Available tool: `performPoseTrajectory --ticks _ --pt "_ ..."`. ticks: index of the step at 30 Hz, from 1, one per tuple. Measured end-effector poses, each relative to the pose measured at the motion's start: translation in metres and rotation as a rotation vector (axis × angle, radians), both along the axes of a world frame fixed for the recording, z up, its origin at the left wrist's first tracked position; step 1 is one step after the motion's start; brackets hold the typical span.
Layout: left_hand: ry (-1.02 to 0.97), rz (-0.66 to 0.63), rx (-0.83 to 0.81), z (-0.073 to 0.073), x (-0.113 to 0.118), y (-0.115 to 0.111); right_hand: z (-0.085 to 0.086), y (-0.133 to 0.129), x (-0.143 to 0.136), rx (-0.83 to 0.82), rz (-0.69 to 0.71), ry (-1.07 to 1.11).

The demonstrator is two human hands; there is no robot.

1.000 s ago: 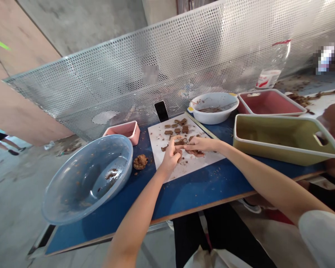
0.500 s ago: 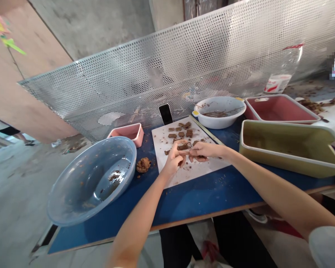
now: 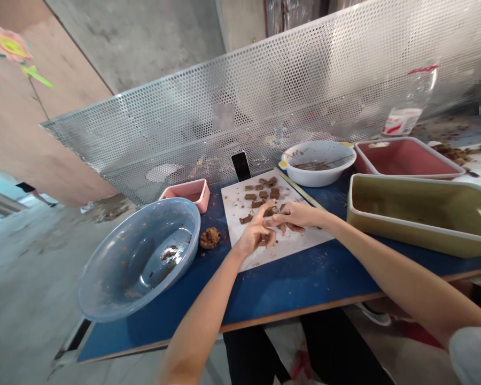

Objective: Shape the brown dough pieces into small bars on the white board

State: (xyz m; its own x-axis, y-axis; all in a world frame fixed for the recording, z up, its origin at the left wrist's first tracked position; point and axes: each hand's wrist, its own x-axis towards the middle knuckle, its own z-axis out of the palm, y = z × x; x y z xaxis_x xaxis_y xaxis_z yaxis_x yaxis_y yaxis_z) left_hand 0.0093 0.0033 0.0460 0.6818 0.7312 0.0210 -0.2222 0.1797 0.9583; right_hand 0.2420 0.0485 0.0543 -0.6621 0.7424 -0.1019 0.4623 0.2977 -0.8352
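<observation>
Over a white board on the blue table, my left hand has its fingers spread, with the palm side up and brown smears on the fingertips. My right hand meets it from the right, thumb and fingers pressed together; what lies between them is too small to make out. Several brown clay-like pieces lie on the board just beyond both hands. A rough brown lump rests on the table left of the board.
A big blue basin and small pink tray stand left. Behind are a phone, white basin with twigs, and metal mesh screen. Right are a red bin, green bin and plastic bottle.
The fingers of my left hand have opened and spread out. My right hand stays close against it. The whole view has shifted slightly.
</observation>
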Motion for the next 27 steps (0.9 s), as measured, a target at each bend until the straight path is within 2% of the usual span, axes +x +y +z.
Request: performPoseTrajectory --ticks 2,4,8,12,15,17,19,21,23,24,27 --pt "-0.052 0.009 -0.038 -0.001 0.002 -0.001 -0.001 -0.001 -0.006 0.166 -0.127 -0.057" --pt "-0.104 0.021 -0.083 -0.003 0.003 -0.001 0.0 -0.002 -0.008 0.251 -0.165 -0.074" --pt "-0.164 0.044 -0.132 -0.011 0.002 0.003 0.009 -0.002 -0.002 0.204 -0.05 -0.021" --pt "-0.143 0.105 -0.087 -0.017 -0.004 0.011 0.016 0.002 0.012 0.194 0.152 0.055" --pt "-0.057 0.237 -0.028 -0.014 -0.003 0.011 0.012 0.006 0.018 0.168 0.213 0.207" --pt "0.026 0.416 0.081 -0.009 0.007 0.005 0.007 0.006 0.015 0.154 0.109 0.35" --pt "0.079 0.593 0.255 -0.003 0.025 -0.005 0.002 0.003 0.004 0.154 -0.082 0.501" --pt "0.155 0.689 0.387 0.003 0.049 -0.013 -0.003 -0.003 -0.015 0.109 -0.221 0.648" --pt "0.194 0.702 0.386 0.009 0.072 -0.015 -0.006 -0.013 -0.038 0.034 -0.309 0.807" --pt "0.182 0.736 0.329 0.013 0.081 -0.012 -0.008 -0.02 -0.05 0.002 -0.356 0.874" --pt "0.186 0.797 0.255 0.027 0.091 0.0 -0.011 -0.044 -0.079 -0.098 -0.405 0.98"
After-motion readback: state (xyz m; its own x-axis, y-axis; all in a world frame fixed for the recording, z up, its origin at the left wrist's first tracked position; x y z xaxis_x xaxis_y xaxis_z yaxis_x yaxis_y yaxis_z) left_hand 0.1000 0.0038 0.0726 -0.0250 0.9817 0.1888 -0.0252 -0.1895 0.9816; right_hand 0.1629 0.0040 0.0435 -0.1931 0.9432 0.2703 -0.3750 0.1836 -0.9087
